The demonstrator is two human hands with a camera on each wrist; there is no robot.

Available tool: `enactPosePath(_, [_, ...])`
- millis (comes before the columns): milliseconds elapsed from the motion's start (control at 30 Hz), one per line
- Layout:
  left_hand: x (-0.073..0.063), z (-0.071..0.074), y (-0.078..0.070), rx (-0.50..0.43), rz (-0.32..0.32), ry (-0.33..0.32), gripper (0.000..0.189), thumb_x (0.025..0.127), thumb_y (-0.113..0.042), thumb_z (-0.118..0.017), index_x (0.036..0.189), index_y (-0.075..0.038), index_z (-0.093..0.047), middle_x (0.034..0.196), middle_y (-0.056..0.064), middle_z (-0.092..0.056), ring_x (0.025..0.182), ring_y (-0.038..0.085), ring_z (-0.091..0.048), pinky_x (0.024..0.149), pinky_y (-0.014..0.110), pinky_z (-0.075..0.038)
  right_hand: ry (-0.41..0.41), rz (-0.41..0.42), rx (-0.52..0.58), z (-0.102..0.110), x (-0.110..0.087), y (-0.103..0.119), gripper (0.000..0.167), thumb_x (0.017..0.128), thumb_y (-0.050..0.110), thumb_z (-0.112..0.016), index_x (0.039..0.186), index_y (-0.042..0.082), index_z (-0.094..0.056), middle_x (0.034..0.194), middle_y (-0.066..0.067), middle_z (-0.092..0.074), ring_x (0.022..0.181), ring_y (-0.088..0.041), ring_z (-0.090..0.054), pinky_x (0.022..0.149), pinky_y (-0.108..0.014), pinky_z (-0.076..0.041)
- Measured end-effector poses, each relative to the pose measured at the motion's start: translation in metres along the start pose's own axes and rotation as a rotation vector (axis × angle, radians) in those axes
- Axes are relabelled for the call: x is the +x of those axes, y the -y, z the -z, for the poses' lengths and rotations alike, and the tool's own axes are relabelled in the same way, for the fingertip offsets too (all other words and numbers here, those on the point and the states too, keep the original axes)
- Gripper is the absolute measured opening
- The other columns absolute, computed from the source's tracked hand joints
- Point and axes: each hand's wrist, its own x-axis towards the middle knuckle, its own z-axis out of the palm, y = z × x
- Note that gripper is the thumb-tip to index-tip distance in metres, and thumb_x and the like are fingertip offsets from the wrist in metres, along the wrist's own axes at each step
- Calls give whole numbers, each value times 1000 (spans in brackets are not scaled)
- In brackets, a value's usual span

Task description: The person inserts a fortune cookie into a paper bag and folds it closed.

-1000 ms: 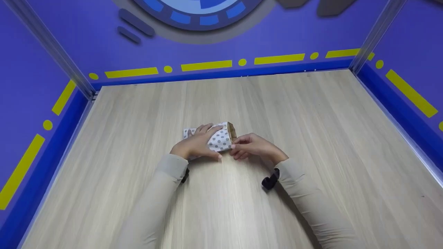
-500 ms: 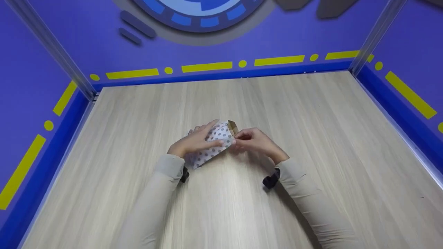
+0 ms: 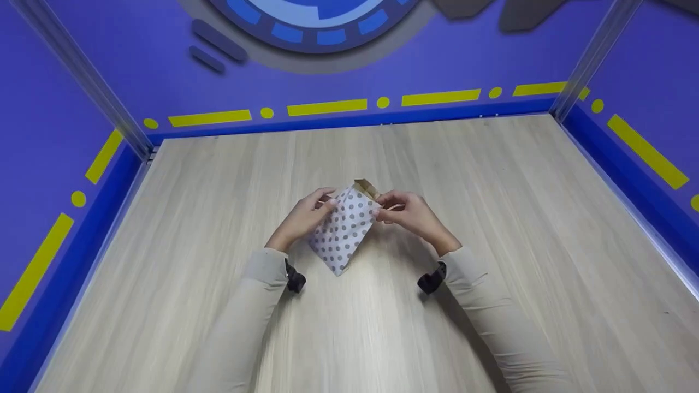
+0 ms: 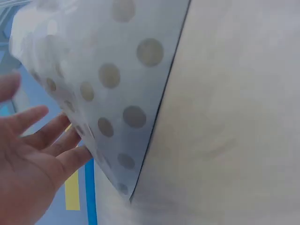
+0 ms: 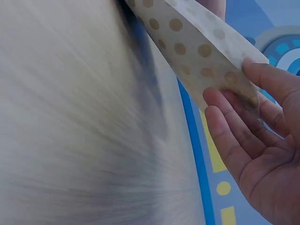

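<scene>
A white paper bag (image 3: 345, 229) with grey-brown dots stands tilted, its mouth toward the far side and a lower corner pointing at the person. A brown inner side shows at its mouth. At the mouth's right corner, my right hand (image 3: 412, 215) pinches the bag between thumb and index finger; in the right wrist view the other fingers (image 5: 227, 133) spread loosely under the bag (image 5: 204, 51). My left hand (image 3: 303, 218) is at the bag's left edge. The left wrist view has its fingers (image 4: 61, 136) spread, tips against the bag's side, thumb apart.
The pale wood-grain table (image 3: 491, 191) reaches back to a blue-purple wall (image 3: 338, 82) with yellow dashes. Side panels stand at left and right. Each wrist carries a small black camera (image 3: 431, 278).
The bag has turned from lying sideways to tilted and raised, its lower corner swinging toward the person. My left hand has slid off its top to its left edge; my right hand has risen slightly.
</scene>
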Motion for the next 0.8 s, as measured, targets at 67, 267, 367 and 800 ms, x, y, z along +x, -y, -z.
enactPosePath(67, [0,-1,0,-19,3,-53,42,101,-24,-49,138,-5,-49,128,16,-58,118,30,-55,100,42,-45,-15,3,37,1,1,2,37,86,18,-73,116,-1,-63,106,-16,-66,85,-17,-67,78,-37,-58])
enactPosePath(267, [0,-7,-3,-88,23,-150,32,98,-13,-54,128,-4,-59,121,13,-62,111,26,-59,96,37,-48,-87,23,97,5,3,7,43,87,16,-71,126,4,-59,114,-16,-64,85,-18,-67,75,-30,-58])
enactPosePath(367, [-1,-10,-5,-113,12,-183,32,95,-9,-58,126,-2,-61,118,14,-65,107,25,-61,95,36,-49,-123,46,106,7,4,9,48,87,14,-70,132,7,-55,115,-17,-64,86,-18,-68,75,-29,-58])
enactPosePath(800, [0,-17,-8,-131,-37,-301,20,87,-8,-69,106,-2,-70,97,9,-70,88,16,-62,81,26,-50,-216,74,132,12,6,17,55,87,10,-70,138,3,-49,113,-22,-66,85,-6,-67,77,-25,-57])
